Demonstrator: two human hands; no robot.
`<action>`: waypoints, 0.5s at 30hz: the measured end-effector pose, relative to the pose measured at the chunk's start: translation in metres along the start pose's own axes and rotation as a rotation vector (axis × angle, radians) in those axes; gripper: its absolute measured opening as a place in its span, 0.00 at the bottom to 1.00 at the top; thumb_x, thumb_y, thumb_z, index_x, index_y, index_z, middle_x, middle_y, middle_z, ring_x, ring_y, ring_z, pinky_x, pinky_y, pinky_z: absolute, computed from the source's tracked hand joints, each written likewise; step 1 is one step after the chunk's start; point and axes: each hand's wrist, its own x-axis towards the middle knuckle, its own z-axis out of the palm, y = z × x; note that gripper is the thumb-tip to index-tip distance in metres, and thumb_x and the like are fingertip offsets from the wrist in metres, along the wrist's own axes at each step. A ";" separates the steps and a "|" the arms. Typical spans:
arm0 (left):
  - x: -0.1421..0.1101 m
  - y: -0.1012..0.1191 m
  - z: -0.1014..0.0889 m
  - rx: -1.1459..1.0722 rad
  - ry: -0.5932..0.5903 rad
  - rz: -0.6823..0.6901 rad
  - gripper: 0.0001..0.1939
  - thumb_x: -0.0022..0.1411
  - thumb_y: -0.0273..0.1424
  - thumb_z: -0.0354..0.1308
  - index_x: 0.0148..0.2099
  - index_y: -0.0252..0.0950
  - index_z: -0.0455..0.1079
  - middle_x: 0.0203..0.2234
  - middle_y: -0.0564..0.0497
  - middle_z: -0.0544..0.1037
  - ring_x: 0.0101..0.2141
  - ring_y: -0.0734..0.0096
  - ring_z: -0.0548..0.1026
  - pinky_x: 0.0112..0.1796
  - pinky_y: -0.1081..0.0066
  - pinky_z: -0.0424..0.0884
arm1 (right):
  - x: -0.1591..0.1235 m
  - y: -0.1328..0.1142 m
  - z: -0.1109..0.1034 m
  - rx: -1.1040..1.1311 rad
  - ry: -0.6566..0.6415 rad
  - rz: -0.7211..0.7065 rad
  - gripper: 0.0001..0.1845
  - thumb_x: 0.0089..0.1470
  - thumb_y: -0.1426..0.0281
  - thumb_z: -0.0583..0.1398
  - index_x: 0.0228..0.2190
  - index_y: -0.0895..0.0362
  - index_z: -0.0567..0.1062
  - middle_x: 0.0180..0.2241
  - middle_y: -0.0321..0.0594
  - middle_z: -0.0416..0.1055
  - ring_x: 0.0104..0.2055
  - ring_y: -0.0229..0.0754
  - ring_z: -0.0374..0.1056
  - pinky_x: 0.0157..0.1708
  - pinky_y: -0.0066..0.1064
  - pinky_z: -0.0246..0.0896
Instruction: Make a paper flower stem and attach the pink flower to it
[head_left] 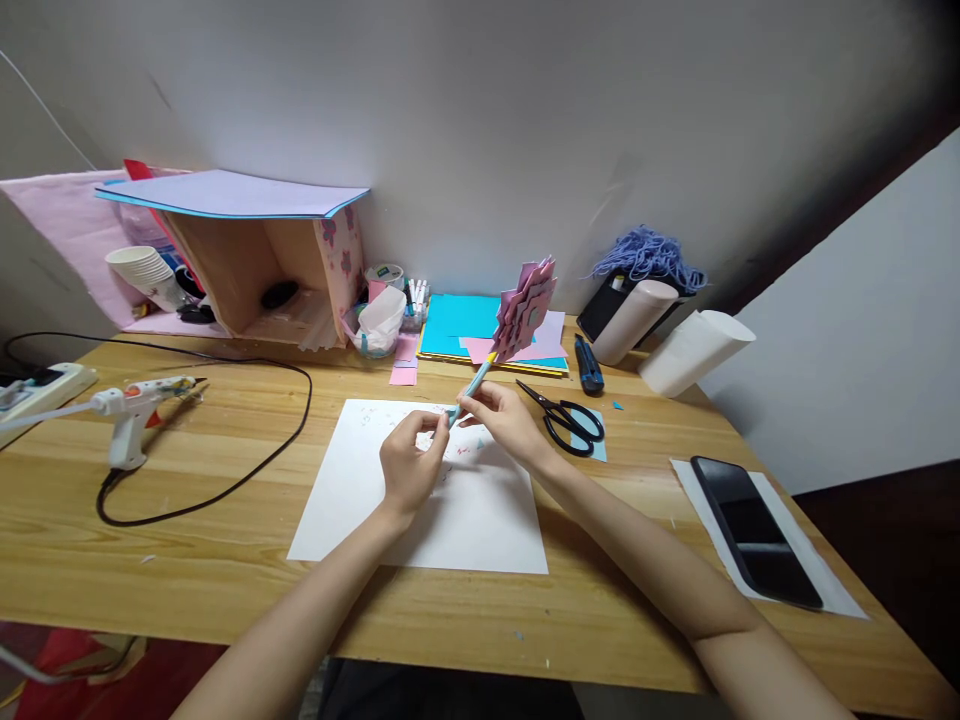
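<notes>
A paper flower (527,310) with layered pink petals tilts up and to the right above the table. Its stem (477,376) is light blue, with a yellow part just under the petals. My right hand (501,415) pinches the stem below the middle. At the lower end, my left hand (414,455) has thumb and fingers closed on the light-blue tip. Below both hands lies a white sheet of paper (465,545) with small coloured scraps on it. Black-handled scissors (568,418) rest right of my right hand, partly over a light-blue paper piece (598,445).
A hot glue gun (133,420) and its looping black cord (289,440) occupy the left. An open box (255,260), coloured paper sheets (461,318), a utility knife (589,366) and paper rolls (694,350) line the back. A phone (754,530) lies at right.
</notes>
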 end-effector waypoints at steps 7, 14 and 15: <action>0.001 0.000 0.000 -0.053 -0.039 -0.040 0.07 0.58 0.34 0.55 0.32 0.37 0.72 0.27 0.53 0.78 0.29 0.73 0.74 0.34 0.73 0.69 | 0.001 0.002 -0.002 -0.009 0.014 -0.009 0.15 0.44 0.60 0.63 0.28 0.60 0.71 0.26 0.36 0.69 0.29 0.37 0.68 0.32 0.33 0.70; 0.005 -0.002 -0.003 -0.102 -0.142 -0.102 0.09 0.56 0.36 0.56 0.34 0.37 0.75 0.29 0.51 0.79 0.28 0.71 0.75 0.33 0.72 0.71 | 0.004 0.007 -0.004 -0.018 0.016 0.019 0.17 0.41 0.58 0.64 0.26 0.60 0.71 0.25 0.36 0.68 0.29 0.38 0.68 0.31 0.33 0.70; 0.006 -0.003 -0.003 -0.118 -0.152 -0.122 0.10 0.56 0.36 0.56 0.35 0.37 0.75 0.29 0.50 0.79 0.28 0.71 0.76 0.33 0.72 0.71 | 0.003 0.006 -0.003 -0.018 0.009 0.022 0.17 0.41 0.58 0.64 0.25 0.60 0.72 0.24 0.36 0.69 0.29 0.38 0.68 0.31 0.33 0.70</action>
